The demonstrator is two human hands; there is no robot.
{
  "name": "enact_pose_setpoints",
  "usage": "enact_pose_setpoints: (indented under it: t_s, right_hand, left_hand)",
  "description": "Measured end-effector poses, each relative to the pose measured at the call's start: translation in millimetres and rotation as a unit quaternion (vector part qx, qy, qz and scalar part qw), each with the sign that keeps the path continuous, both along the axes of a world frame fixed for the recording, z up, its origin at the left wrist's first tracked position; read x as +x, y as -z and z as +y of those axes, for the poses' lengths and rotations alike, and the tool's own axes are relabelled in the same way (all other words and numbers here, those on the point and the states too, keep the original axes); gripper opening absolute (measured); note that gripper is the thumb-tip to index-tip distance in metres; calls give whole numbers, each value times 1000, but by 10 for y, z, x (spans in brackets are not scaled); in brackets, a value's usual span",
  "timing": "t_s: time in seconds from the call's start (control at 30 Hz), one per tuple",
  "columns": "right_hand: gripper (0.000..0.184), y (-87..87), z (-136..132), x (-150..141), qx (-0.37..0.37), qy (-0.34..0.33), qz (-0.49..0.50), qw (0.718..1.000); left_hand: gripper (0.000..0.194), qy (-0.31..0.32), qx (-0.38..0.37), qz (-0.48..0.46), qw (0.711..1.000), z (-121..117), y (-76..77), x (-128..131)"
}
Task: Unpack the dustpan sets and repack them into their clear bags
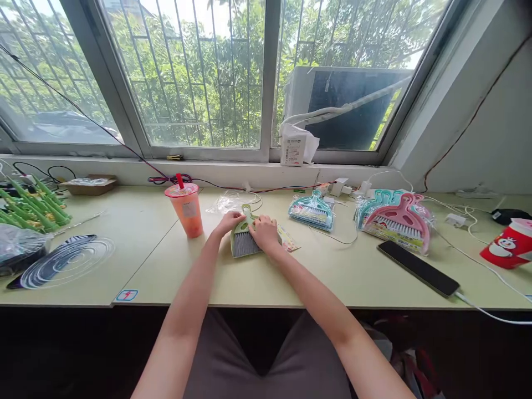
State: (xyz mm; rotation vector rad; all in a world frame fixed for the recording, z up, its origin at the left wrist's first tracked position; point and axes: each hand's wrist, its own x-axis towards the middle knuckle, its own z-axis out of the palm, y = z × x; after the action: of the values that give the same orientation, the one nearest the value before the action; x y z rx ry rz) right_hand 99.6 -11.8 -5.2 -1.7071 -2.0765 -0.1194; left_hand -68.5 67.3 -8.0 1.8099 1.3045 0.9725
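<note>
A small green dustpan and brush set (pixel 246 244) lies on the table in front of me, its grey bristles toward me and its handle pointing at the window. My left hand (pixel 229 223) grips the set's left side near the handle. Across its right side rests my right hand (pixel 264 230), fingers curled over the green plastic. Part of the set is hidden under both hands. A printed card (pixel 288 238) sticks out to the right of my right hand. Behind the set lies a crumpled clear plastic bag (pixel 228 201).
An orange drink cup (pixel 189 213) stands left of my hands. To the right are a wrapped blue dustpan set (pixel 312 213), a wrapped pink one (pixel 401 221) over teal ones, a phone (pixel 418 269) on a cable, and a red cup (pixel 507 246). Green stalks (pixel 35 208) lie far left.
</note>
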Motion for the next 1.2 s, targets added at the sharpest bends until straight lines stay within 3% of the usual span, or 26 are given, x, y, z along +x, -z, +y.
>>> enact_pose_setpoints:
  t_s: [0.13,0.33,0.57,0.97,1.1,1.2]
  right_hand:
    - [46,-32,5,152,-17,48,26,998]
    - [43,-206,24,515,-143,92,112,979]
    - [34,-226,56,523,-103,95,180,974]
    - [32,-136,119,491,-115,99,244,958]
    - [30,-113,129,462,-113,98,262,953]
    - [37,-141,115,475,-76,67,285,953]
  left_hand:
    - [44,21,-3,-27,999,-75,-29,234]
    - [44,83,-5,-91,992,-215,-94,525]
    - [49,70,14,-127,989,-244,-135,540]
    - [59,106,4,-154,982,-106,-68,449]
    - [64,131,0,-132,983,-124,-78,430]
    - [48,84,36,-62,994,-107,-29,371]
